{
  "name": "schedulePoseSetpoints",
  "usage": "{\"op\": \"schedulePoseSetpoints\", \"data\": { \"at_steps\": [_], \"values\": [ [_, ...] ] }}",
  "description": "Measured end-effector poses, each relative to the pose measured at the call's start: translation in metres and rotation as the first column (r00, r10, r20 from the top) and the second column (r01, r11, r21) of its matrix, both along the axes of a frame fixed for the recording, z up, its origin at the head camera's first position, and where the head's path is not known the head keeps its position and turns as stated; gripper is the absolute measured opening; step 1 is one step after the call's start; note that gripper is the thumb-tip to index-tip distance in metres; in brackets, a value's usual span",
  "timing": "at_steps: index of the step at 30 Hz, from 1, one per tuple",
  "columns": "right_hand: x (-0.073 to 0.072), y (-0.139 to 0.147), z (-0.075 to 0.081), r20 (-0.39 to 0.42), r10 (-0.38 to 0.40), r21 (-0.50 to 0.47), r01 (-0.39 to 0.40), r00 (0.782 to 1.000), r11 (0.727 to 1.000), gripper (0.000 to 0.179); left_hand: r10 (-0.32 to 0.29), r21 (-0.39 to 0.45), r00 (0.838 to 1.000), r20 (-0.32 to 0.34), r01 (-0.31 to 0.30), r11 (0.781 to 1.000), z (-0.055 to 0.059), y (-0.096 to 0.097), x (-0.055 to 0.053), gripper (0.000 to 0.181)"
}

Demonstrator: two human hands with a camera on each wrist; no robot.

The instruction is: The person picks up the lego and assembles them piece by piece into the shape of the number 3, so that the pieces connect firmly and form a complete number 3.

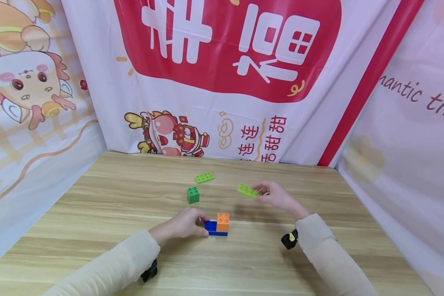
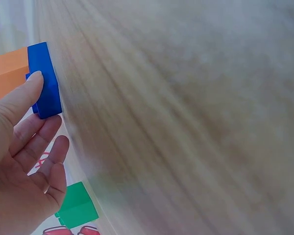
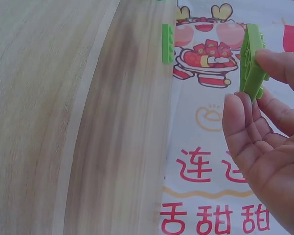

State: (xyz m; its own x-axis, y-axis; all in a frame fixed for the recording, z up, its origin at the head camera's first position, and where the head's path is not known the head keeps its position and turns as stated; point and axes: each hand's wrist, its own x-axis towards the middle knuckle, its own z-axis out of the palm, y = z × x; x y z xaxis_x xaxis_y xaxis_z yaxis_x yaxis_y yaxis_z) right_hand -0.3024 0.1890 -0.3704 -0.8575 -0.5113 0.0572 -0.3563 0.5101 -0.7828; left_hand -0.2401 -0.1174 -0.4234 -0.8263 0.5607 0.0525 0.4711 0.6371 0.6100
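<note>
My left hand (image 1: pixel 185 223) pinches the left end of a blue building brick (image 1: pixel 210 226) on the table. An orange brick (image 1: pixel 223 222) is stacked on the blue one's right half. In the left wrist view the thumb lies along the blue brick's (image 2: pixel 48 88) side, with the fingers at its end. My right hand (image 1: pixel 275 195) holds a flat light-green brick (image 1: pixel 247 190) above the table, pinched at one end between thumb and fingers. The right wrist view shows this light-green brick (image 3: pixel 252 63) on edge, its studs facing the palm side.
A green brick (image 1: pixel 193 195) stands on the wooden table (image 1: pixel 114 193) beyond my left hand. Farther back lies another flat light-green brick (image 1: pixel 204 177). Printed cloth (image 1: pixel 214 86) hangs behind the table and along both sides.
</note>
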Motion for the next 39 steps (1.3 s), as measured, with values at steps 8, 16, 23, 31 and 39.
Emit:
{"op": "schedulePoseSetpoints", "data": {
  "at_steps": [8, 16, 23, 31, 39],
  "values": [
    [0.006, -0.007, 0.004, -0.012, 0.026, -0.027, -0.026, 1.0, 0.999, 0.036, 0.006, 0.008, 1.0, 0.01, -0.006, 1.0, 0.0, 0.0, 0.0, 0.031],
    [0.013, -0.017, 0.006, -0.044, 0.077, -0.025, -0.078, 0.996, 0.997, 0.035, 0.022, 0.012, 0.999, 0.039, -0.023, 1.0, -0.001, -0.001, 0.0, 0.032],
    [0.016, -0.026, 0.005, -0.038, 0.1, -0.024, -0.101, 0.994, 0.995, 0.036, 0.021, 0.022, 0.999, 0.046, -0.022, 1.0, 0.0, -0.001, 0.001, 0.032],
    [0.019, -0.035, 0.0, -0.066, 0.163, -0.004, -0.164, 0.984, 0.986, 0.033, 0.016, 0.03, 0.999, 0.043, -0.017, 0.999, 0.0, -0.001, 0.0, 0.033],
    [0.028, -0.044, 0.001, -0.036, 0.199, -0.011, -0.199, 0.979, 0.98, 0.031, 0.019, 0.03, 0.998, 0.052, -0.021, 0.999, 0.001, 0.0, 0.001, 0.032]
  ]
}}
